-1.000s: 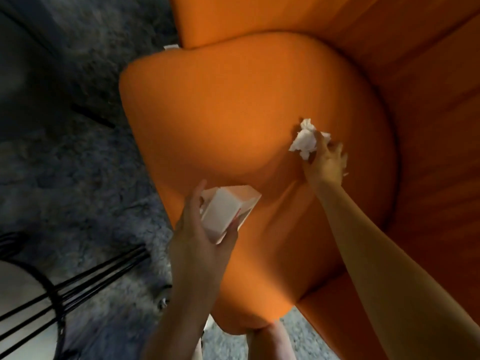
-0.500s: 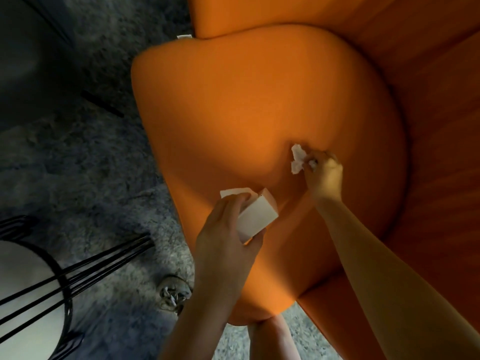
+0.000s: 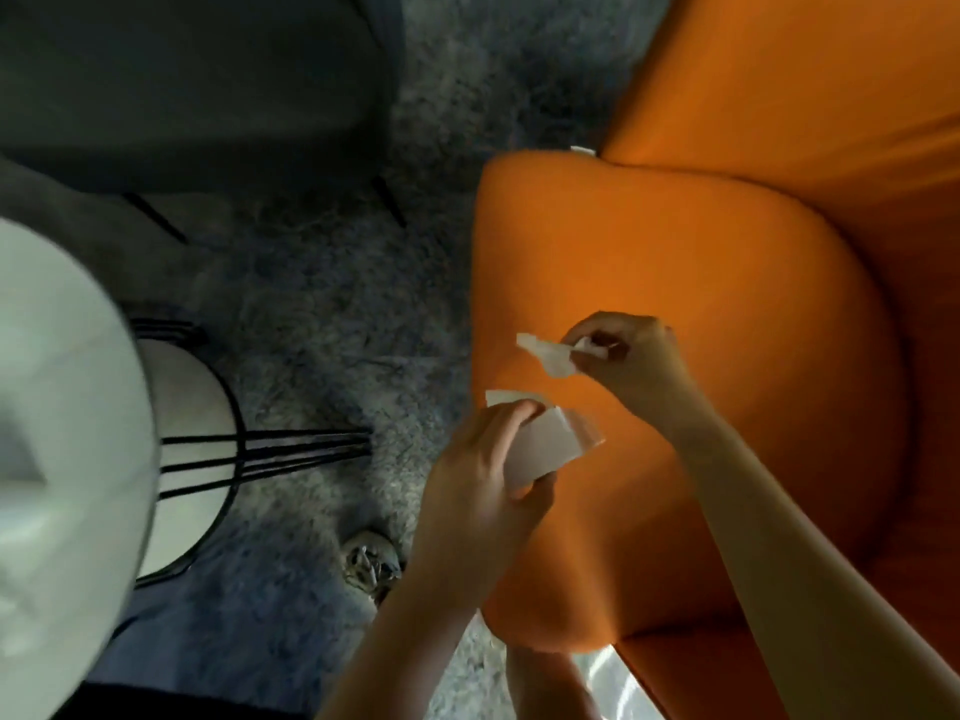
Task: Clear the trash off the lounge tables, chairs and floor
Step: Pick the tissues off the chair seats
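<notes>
Both hands are over the seat of the orange chair (image 3: 701, 241). I can see the left hand (image 3: 478, 485) curled round a small white box (image 3: 545, 449), with the thumb under it and the fingers over the top. One flap of the box sticks out past the fingertips.

The right hand (image 3: 631, 356) is just beyond the left one and a little to its right. It pinches a crumpled white tissue (image 3: 550, 356) between thumb and fingertips. The loose end of the tissue pokes out to the left, above the box. Tissue and box are near each other, with a bit of orange seat showing between them.

Left of the left wrist, down on the gray rug (image 3: 311, 314), lies a shiny crumpled ball (image 3: 371, 566). Far to the left of both hands is a round white worktop (image 3: 67, 387) on thin black wire legs (image 3: 270, 452). Well beyond the right hand, at the far edge of the seat, a small white scrap (image 3: 582, 150) peeks out.
</notes>
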Motion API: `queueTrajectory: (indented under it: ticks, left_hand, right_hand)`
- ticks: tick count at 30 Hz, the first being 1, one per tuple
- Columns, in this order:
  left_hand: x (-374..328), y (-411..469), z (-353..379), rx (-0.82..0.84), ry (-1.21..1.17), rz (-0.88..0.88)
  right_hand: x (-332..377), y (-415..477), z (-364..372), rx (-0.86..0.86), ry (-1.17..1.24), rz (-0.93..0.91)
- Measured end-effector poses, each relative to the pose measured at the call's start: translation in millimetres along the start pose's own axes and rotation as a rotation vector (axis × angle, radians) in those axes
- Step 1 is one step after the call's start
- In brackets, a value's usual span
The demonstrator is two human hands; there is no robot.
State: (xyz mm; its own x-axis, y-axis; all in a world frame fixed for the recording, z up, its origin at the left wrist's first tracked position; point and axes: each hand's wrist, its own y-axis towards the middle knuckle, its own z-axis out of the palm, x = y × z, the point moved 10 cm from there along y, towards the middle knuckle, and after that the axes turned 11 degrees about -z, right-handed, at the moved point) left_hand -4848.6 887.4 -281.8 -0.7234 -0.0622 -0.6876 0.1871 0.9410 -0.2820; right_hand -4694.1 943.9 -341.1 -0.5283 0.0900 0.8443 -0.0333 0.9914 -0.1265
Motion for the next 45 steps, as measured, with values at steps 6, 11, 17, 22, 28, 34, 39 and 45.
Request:
queueTrajectory:
  ticks: [6, 11, 17, 22, 28, 34, 39, 45]
  left_hand:
    - [42.5, -28.7, -91.6, -0.179, -0.025, -0.072]
    - [86.0, -68.3, -175.7, -0.282, -0.046, -0.15]
    - [137.6, -124.5, -269.5, -0.471, -0.131, -0.173]
    - [174.7, -163.1, -322.8, -0.55, -0.066, -0.174]
    - [230.7, -203.4, -374.7, -0.589, 0.046, -0.282]
    - [342.5, -285.9, -395.2, -0.412, -0.123, -0.631]
    - [442.6, -390.6, -360.1, -0.303, -0.11, -0.967]
    - [542.1, -478.0, -259.7, -0.245, -0.387, -1.322]
  right_hand:
    - [132.7, 20.3, 114.4, 0.566, 0.076, -0.179]
    - [209.6, 5.4, 196.4, 0.884, 0.221, -0.064]
    - [296.8, -3.9, 280.5, 1.05, 0.188, -0.045]
    - [354.4, -20.3, 348.7, 1.202, 0.076, -0.061]
    - [413.5, -35.1, 430.0, 1.244, -0.116, -0.281]
    - [448.1, -23.9, 481.2, 1.056, -0.229, -0.367]
    - [463.0, -35.8, 521.9, 1.009, -0.193, -0.385]
    - [454.2, -54.1, 569.8, 0.952, -0.172, -0.385]
